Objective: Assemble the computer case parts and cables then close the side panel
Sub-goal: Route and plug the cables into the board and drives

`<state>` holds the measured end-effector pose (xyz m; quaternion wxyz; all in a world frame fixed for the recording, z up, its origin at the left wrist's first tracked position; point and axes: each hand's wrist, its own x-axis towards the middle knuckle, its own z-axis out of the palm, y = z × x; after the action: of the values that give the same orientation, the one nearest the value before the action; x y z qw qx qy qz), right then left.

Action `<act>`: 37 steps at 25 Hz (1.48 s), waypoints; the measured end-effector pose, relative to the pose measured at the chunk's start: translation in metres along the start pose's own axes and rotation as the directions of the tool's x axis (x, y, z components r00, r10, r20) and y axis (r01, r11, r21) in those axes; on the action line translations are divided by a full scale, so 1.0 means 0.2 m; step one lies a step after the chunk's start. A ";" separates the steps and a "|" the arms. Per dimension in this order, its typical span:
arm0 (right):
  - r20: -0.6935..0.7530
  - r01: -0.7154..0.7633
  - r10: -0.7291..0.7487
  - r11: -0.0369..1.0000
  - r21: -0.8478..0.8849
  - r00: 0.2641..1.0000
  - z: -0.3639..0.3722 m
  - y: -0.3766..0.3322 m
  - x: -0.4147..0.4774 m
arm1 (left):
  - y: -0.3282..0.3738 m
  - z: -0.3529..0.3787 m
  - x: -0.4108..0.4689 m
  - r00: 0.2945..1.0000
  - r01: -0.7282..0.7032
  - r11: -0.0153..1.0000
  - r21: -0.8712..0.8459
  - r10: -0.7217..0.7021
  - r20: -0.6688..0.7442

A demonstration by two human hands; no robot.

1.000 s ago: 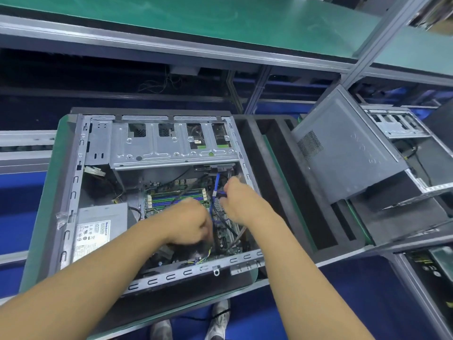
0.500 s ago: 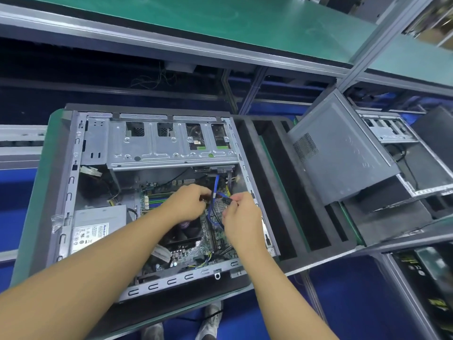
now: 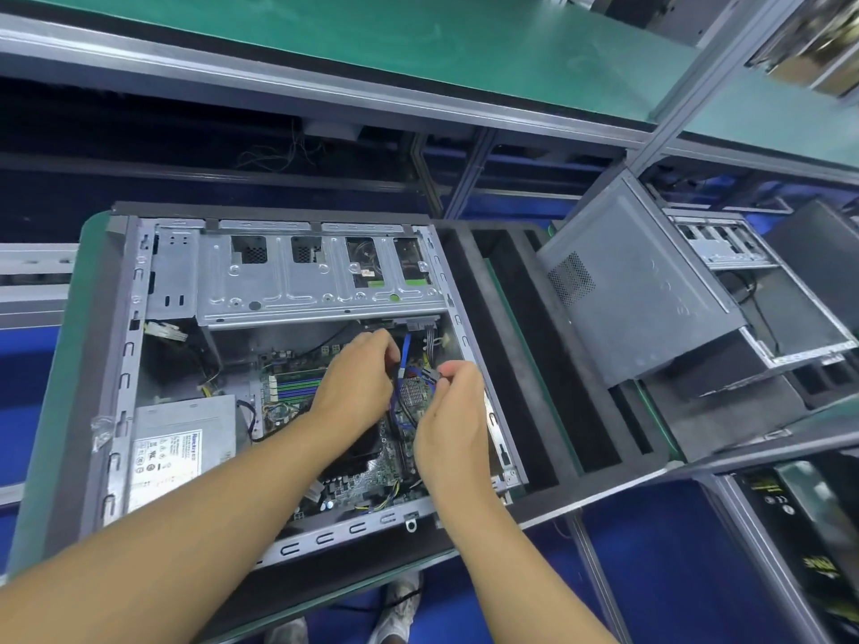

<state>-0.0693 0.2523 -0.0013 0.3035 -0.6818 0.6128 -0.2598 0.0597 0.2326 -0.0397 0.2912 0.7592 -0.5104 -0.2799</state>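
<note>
The computer case [image 3: 124, 378] lies open on its side on a black foam pad [image 3: 534, 364], its grey punched-metal frame facing up, and both hands are inside it, close together over the circuit board [image 3: 367, 476]. The right hand [image 3: 451, 420] pinches a small black plug [image 3: 432, 375] between thumb and fingertips. The left hand [image 3: 353, 388] is just beside it with its fingers curled at a thin blue cable [image 3: 403, 360] that runs down from under the drive cage [image 3: 320, 276]; whether those fingers actually grip the cable cannot be told. A boxy grey power supply [image 3: 181, 439] with a white label sits in the case's near left corner. The foam pad is matt and soft-looking, with long straight slots cut into it to the right of the case, and it rests on a green-edged tray [image 3: 60, 364]. Further right, the side panel [image 3: 637, 290], a flat grey metal sheet with a small mesh vent, leans tilted against a second open case [image 3: 725, 253]. Behind runs a long shelf with a smooth green mat [image 3: 418, 34] and grey metal rails. Below, the floor [image 3: 674, 550] is blue, and a pair of pale shoes [image 3: 399, 611] shows at the bottom edge.
</note>
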 end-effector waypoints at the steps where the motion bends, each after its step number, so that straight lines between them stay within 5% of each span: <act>1: 0.028 -0.030 0.030 0.999 -0.012 0.999 0.00 0.00 0.01 | 0.00 0.00 0.00 1.000 -0.018 1.000 -0.018 0.018 0.001; 4: 0.216 -0.256 0.216 0.950 0.177 0.952 0.01 0.00 0.05 | -0.01 0.00 0.00 0.995 -0.042 0.997 -0.068 0.047 0.086; 8: 0.551 -0.703 0.437 0.436 0.562 0.711 0.03 0.02 0.15 | -0.02 0.02 -0.01 0.974 -0.018 0.997 -0.070 0.033 0.222; 10: 0.627 -0.761 0.434 0.319 0.566 0.648 0.03 0.03 0.17 | -0.01 0.02 -0.02 0.957 0.016 0.997 -0.081 0.008 0.290; 12: 0.624 -0.759 0.432 0.375 0.532 0.651 0.05 0.05 0.18 | 0.00 0.01 -0.03 0.957 0.023 0.996 -0.090 0.004 0.289; 13: 0.588 -0.723 0.434 0.515 0.460 0.683 0.06 0.05 0.18 | 0.00 0.00 -0.03 0.966 0.022 0.996 -0.088 0.002 0.258; 15: 0.457 -0.392 0.336 0.919 0.031 0.824 0.08 0.07 0.23 | 0.00 -0.02 -0.05 0.984 0.018 0.998 -0.053 -0.008 0.176; 16: 0.443 -0.134 0.218 0.968 -0.212 0.870 0.08 0.06 0.26 | -0.01 -0.04 -0.06 0.990 0.023 0.999 -0.032 -0.019 0.136; 18: 0.542 0.093 0.067 0.960 -0.263 0.838 0.09 0.02 0.31 | -0.06 -0.11 -0.06 0.993 0.085 0.996 0.035 -0.088 0.083; 21: 0.700 -0.247 0.067 0.956 0.159 0.711 0.13 -0.01 0.34 | -0.16 -0.23 -0.04 0.955 0.223 0.941 0.254 -0.263 0.138; 23: 0.732 -0.344 0.087 0.916 0.208 0.676 0.17 -0.01 0.36 | -0.20 -0.27 -0.03 0.932 0.252 0.886 0.390 -0.331 0.150; 29: 0.618 -0.311 0.065 0.903 0.298 0.784 0.28 -0.05 0.43 | -0.19 -0.25 0.00 0.903 0.177 0.821 0.543 -0.355 0.242; 31: 0.646 -0.237 0.049 0.949 0.208 0.762 0.25 -0.03 0.43 | -0.20 -0.24 -0.02 0.923 0.147 0.850 0.506 -0.302 0.240; 34: 0.801 -0.475 0.120 0.852 0.220 0.587 0.18 -0.02 0.44 | -0.20 -0.21 -0.04 0.945 0.100 0.895 0.435 -0.223 0.241; 37: 0.799 -0.658 0.113 0.641 0.396 0.591 0.23 -0.08 0.44 | -0.17 -0.20 -0.04 0.947 0.069 0.874 0.480 -0.209 0.245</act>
<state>-0.0156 0.1694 -0.0228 0.7867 -0.4079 0.4538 -0.0940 0.1063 0.2575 -0.0357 0.0016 0.7926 -0.5430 -0.2775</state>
